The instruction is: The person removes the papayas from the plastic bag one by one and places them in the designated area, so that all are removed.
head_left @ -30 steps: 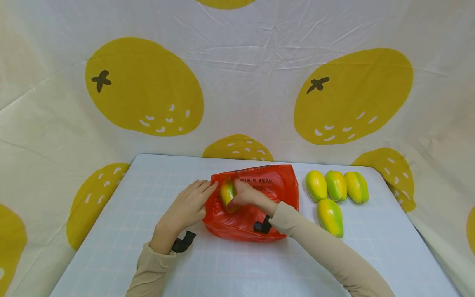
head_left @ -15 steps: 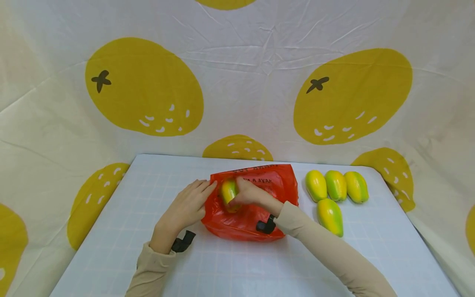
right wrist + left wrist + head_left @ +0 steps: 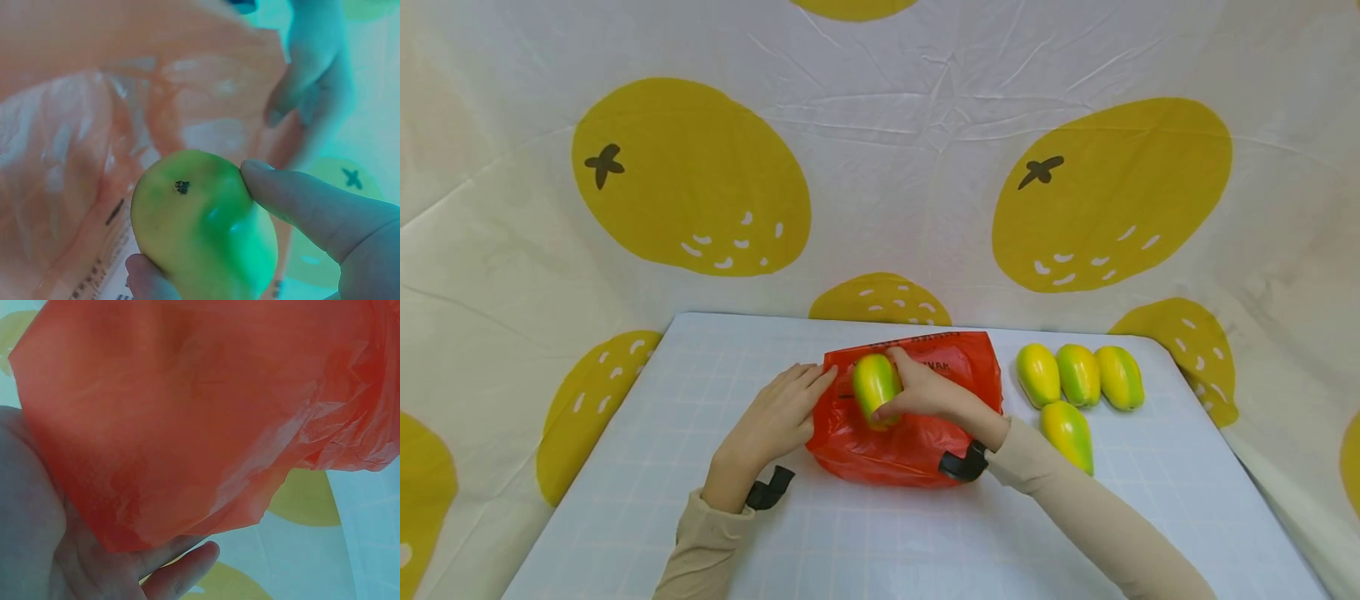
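A red plastic bag (image 3: 917,450) with dark printing lies on the table, its mouth held up at the left. My left hand (image 3: 778,417) holds that left edge; in the left wrist view the film runs between the palm and the fingers (image 3: 181,569). My right hand (image 3: 925,389) grips a yellow-green papaya (image 3: 875,385) over the bag's mouth. The right wrist view shows the papaya's dark stem end (image 3: 182,187), with the thumb on one side and a fingertip (image 3: 147,281) on the other. The bag's inside is mostly hidden.
To the right of the bag, several more papayas (image 3: 1078,375) lie close together on the white gridded table (image 3: 880,542). One papaya (image 3: 1067,433) sits nearer, beside my right sleeve. A fruit-print cloth (image 3: 895,192) hangs behind the table and at both sides.
My right hand has raised the papaya from inside the bag's mouth and shifted slightly right; more of the fruit shows now. My left hand has stayed at the bag's edge.
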`<state>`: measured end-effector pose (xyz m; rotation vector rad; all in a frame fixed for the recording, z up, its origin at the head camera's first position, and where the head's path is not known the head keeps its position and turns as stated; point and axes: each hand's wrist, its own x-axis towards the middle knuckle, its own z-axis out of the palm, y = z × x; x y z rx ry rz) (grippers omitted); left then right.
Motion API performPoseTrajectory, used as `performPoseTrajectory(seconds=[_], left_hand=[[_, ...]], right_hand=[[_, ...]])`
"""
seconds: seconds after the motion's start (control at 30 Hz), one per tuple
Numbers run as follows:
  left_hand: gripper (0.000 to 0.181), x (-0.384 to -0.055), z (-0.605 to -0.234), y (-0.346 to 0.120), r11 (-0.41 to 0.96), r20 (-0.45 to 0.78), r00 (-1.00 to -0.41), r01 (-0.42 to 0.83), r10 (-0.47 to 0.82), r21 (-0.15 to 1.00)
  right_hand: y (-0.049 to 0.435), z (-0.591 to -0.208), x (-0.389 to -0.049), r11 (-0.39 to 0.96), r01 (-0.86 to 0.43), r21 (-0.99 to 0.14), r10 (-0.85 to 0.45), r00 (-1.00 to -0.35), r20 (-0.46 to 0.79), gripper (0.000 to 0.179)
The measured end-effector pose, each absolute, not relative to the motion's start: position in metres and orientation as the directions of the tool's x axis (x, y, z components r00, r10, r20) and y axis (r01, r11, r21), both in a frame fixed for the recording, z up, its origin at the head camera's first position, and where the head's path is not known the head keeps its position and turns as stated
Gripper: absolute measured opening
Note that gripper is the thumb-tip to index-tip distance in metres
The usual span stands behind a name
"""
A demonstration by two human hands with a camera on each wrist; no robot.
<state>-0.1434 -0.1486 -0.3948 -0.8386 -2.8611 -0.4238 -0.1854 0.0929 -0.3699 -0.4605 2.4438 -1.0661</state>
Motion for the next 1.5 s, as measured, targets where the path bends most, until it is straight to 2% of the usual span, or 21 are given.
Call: performPoseTrajectory(seconds=[0.43,0.83,1.5], left_hand=[[0.06,-0.143,-0.393,-0.147,0.811,0.192,-0.839,0.542,0.509,0.22],[0.06,-0.142,-0.395,-0.147,0.813,0.199,-0.839,0.541,0.506,0.214],[0.06,-0.143,-0.397,-0.147,0.802,0.231,-0.827,0.557,0.512,0.217]], right_hand=[[0.121,-0.348,-0.163,0.605,-0.075,-0.793,-0.443,-0.859,-0.257,0.098],[0.138,-0.337,-0.146,0.582,-0.059,-0.811,-0.415,-0.879,-0.234,0.097],[0.174,-0.334,-0.116,0.416,-0.003,-0.909,-0.418,-0.889,-0.188,0.093]])
